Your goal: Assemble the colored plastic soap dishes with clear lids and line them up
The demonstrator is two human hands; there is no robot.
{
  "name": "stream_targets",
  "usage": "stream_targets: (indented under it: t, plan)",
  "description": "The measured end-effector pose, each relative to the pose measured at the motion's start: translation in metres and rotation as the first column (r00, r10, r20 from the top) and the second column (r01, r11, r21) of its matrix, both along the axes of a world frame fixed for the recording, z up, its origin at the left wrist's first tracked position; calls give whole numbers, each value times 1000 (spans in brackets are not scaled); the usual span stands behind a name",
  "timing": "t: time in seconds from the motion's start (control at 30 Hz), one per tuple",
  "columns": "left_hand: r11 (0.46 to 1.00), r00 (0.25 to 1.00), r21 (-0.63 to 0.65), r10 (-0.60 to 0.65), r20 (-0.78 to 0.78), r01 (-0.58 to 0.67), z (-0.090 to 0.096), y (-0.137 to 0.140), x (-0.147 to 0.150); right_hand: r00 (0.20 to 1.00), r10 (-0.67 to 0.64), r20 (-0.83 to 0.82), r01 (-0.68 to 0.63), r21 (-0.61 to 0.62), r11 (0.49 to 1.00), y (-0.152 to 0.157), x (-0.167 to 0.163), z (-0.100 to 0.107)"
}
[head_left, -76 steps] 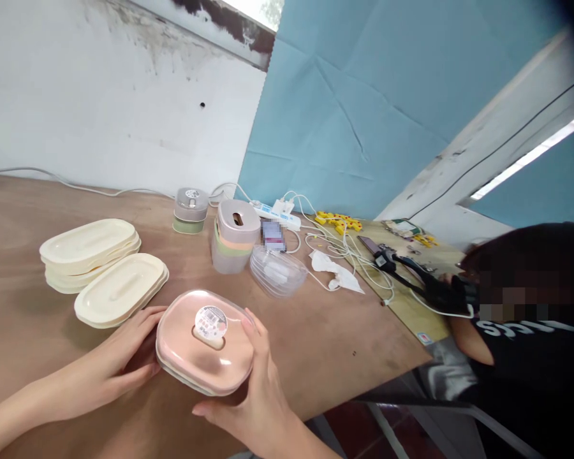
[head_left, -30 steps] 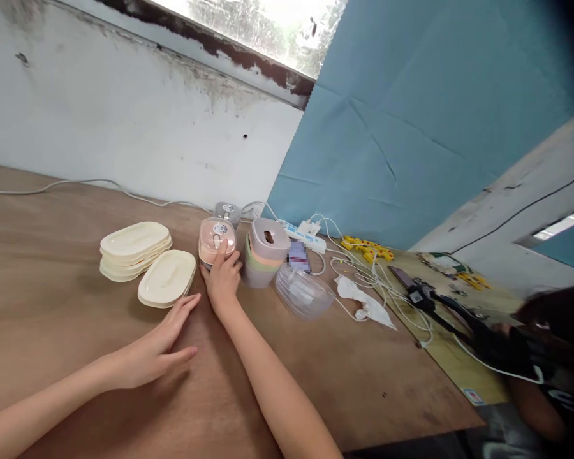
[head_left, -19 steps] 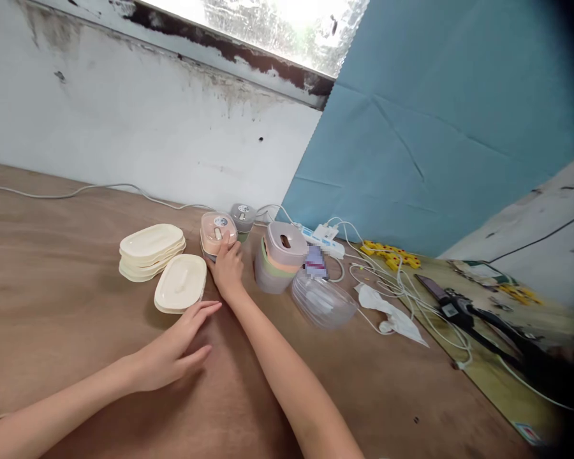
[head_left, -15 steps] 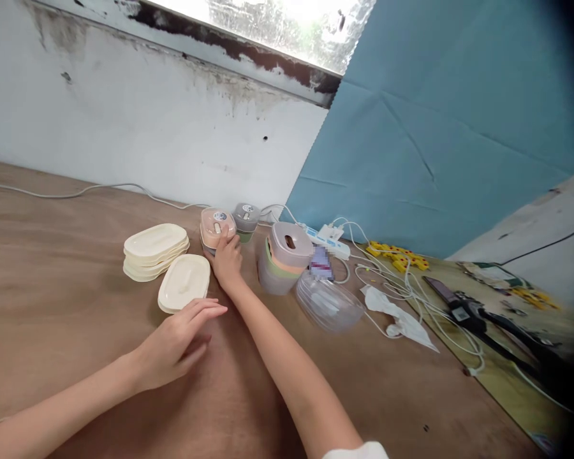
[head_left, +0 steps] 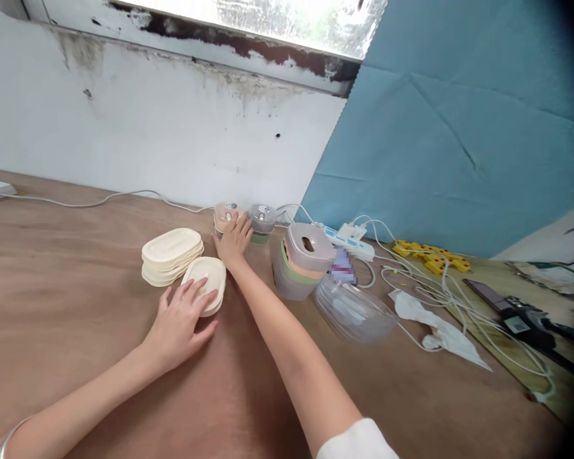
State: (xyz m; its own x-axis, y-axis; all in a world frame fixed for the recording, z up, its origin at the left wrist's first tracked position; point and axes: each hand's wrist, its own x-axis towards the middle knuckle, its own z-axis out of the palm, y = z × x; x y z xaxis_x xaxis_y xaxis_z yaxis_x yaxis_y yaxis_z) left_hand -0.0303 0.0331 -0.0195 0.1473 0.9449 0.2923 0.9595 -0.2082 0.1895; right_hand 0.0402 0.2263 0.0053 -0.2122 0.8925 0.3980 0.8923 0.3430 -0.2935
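Observation:
My left hand (head_left: 184, 322) rests its spread fingertips on the short pile of cream lids (head_left: 211, 274). Behind that pile, to the left, stands a taller stack of cream lids (head_left: 172, 245). My right hand (head_left: 234, 241) reaches to the back and lies with fingers spread against the front of a pink lidded box (head_left: 222, 215). Part of the pink box is hidden behind the fingers. Close by on its right is a grey and green lidded box (head_left: 262, 220).
To the right stand nested coloured tubs (head_left: 296, 274) and clear plastic containers (head_left: 356, 312). Beyond them lie a white power strip (head_left: 363, 247), tangled cables, crumpled white tissue (head_left: 440, 328) and yellow pieces (head_left: 430, 256). A white wall closes off the back.
My left hand has moved from beside the short pile onto its top lid, fingers spreading. My right hand stays at the pink box, its fingers now flatter and wider. The view has shifted somewhat.

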Motion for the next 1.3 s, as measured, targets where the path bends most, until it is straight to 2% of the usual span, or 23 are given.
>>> stream_targets:
  t: [0.13, 0.23, 0.3, 0.37, 0.43, 0.5, 0.63, 0.67, 0.73, 0.77, 0.83, 0.93, 1.0, 1.07, 1.13, 1.2, 1.23, 1.3]
  plan:
    - [997, 995, 21, -78, 56, 77, 1, 4, -6, 998, 42, -47, -40, 44, 998, -27, 18, 14]
    - [964, 951, 5, -263, 164, 266, 5, 3, -6, 953, 277, -123, -272, 58, 961, -58, 50, 18]
    - [893, 875, -36, -432, 218, 449, 6, -1, -1, 875, 455, -162, -453, 52, 890, -84, 78, 13]
    - [798, 786, -73, -567, 247, 598, 6, -7, 5, 818, 560, -134, -562, 30, 827, -111, 110, 3]
    - [728, 722, -93, -639, 267, 679, 5, -13, 12, 760, 640, -113, -642, 21, 766, -137, 143, -10]
    - [684, 683, -115, -672, 286, 721, 5, -19, 18, 746, 657, -111, -655, 59, 753, -158, 176, -20]
    - [596, 622, -187, -714, 320, 781, 15, -26, 23, 834, 539, -117, -503, 240, 830, -176, 235, -23]
    - [575, 606, -200, -722, 332, 794, 17, -26, 23, 879, 468, -96, -422, 304, 854, -176, 247, -21]
    - [543, 586, -221, -729, 354, 810, 20, -27, 22, 970, 243, -9, -215, 428, 878, -171, 266, -17]
    - [541, 586, -228, -725, 361, 810, 21, -27, 22, 994, 105, 38, -110, 484, 868, -169, 273, -15]
    - [556, 602, -234, -707, 371, 797, 20, -27, 22, 990, -114, 85, 46, 571, 820, -164, 282, -11]
    - [587, 630, -237, -675, 385, 774, 17, -27, 22, 968, -246, 43, 165, 627, 761, -159, 287, -6]
    - [602, 644, -242, -656, 394, 761, 16, -28, 23, 953, -301, 30, 220, 617, 756, -157, 290, -5]
    - [632, 666, -237, -627, 404, 738, 14, -28, 23, 950, -310, 30, 244, 547, 801, -153, 296, -7]
    - [668, 699, -245, -583, 415, 703, 12, -27, 22, 963, -269, 16, 233, 450, 862, -150, 301, -11]
    - [690, 726, -270, -540, 426, 671, 9, -27, 21, 976, -215, -18, 204, 401, 893, -149, 304, -13]
    - [694, 734, -283, -525, 430, 662, 8, -27, 20, 981, -189, -44, 190, 414, 890, -149, 305, -13]
    - [692, 742, -303, -514, 431, 655, 5, -27, 19, 987, -119, -109, 158, 496, 854, -152, 302, -12]
